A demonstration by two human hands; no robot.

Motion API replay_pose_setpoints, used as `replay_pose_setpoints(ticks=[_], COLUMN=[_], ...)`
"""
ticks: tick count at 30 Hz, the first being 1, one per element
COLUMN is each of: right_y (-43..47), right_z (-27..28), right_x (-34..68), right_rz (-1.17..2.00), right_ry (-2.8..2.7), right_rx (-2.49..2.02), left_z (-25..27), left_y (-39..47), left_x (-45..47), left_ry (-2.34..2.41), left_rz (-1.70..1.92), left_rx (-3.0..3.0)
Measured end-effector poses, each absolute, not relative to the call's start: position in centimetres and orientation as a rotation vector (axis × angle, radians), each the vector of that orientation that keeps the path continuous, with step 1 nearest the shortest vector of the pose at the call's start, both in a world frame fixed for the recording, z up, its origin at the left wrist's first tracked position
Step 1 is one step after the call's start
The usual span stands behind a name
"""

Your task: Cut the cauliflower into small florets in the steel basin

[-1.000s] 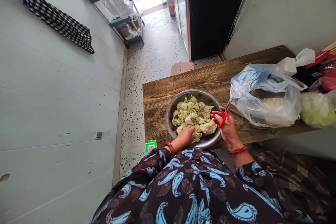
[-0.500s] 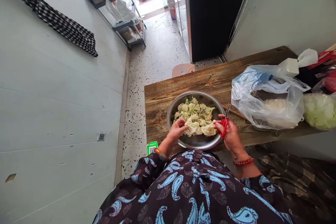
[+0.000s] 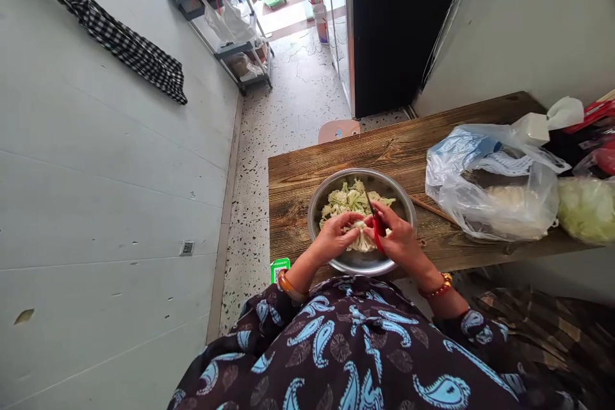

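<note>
A steel bowl (image 3: 316, 195) on the wooden table holds several pale cauliflower florets (image 3: 343, 197). Over its near half, my left hand (image 3: 337, 236) is closed on a cauliflower piece (image 3: 362, 241), whose stem points up between my fingers. My right hand (image 3: 398, 236) grips red-handled scissors (image 3: 378, 225) with the dark blades pointing up and away. Its fingertips also meet the cauliflower piece from the right side. Part of that piece is hidden behind my fingers.
On the wooden table (image 3: 298, 186), a clear plastic bag (image 3: 500, 186) lies right of the bowl, beside a wrapped cabbage (image 3: 586, 208). A thin brown stick (image 3: 435, 210) lies between bowl and bag. A green QR-code card (image 3: 279, 269) stands at the left edge. Beyond are a shelf cart (image 3: 235, 48) and a pink stool (image 3: 339, 131).
My two hands have come together over the bowl, the right one moving left with the scissors. The cauliflower piece is now held between them, stem upward. The view has shifted slightly.
</note>
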State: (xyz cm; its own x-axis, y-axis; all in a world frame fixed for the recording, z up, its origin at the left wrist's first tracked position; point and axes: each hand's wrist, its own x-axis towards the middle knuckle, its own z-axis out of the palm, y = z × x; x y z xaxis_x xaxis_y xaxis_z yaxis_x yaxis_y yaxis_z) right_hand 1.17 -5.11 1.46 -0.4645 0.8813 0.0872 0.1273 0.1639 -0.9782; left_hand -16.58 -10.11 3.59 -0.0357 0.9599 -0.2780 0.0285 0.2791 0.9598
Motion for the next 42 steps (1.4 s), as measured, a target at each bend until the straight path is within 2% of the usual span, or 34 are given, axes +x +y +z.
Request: replay_pose_setpoints(ticks=[6, 14, 20, 26, 32, 36, 42], right_y=[-4.2, -3.9, -3.6, -2.3, -1.8, -3.0, -5.4], right_z=[0.3, 0.7, 0.1, -0.9, -1.6, -1.4, -0.8], right_x=[0.7, 0.4, 1.0, 2.9, 3.4, 2.7, 0.5], right_rz=[1.586, 1.221, 1.250, 1.254, 1.209, 1.477, 1.911], right_ry=[-1.772, -2.129, -2.177, -2.044, -1.895, -1.566, -1.056], right_rx=[-0.839, -0.704, -0.639, -0.796, -0.950, -1.116, -1.090], left_z=[3.4, 2.8, 2.0, 2.3, 2.6, 2.9, 2.7], left_y=[-10.5, -10.4, -10.3, -10.9, -10.5, -10.0, -9.7], left_x=[-17.2, -17.6, -18.1, -18.7, -18.3, -17.4, -16.1], left_ry=[1.332, 1.325, 1.186, 1.060, 1.128, 1.382, 1.774], left_rz=[0.960, 0.864, 0.823, 0.910, 0.990, 1.029, 1.013], left_rx=[1.000, 1.117, 0.918, 0.545, 0.679, 0.945, 1.672])
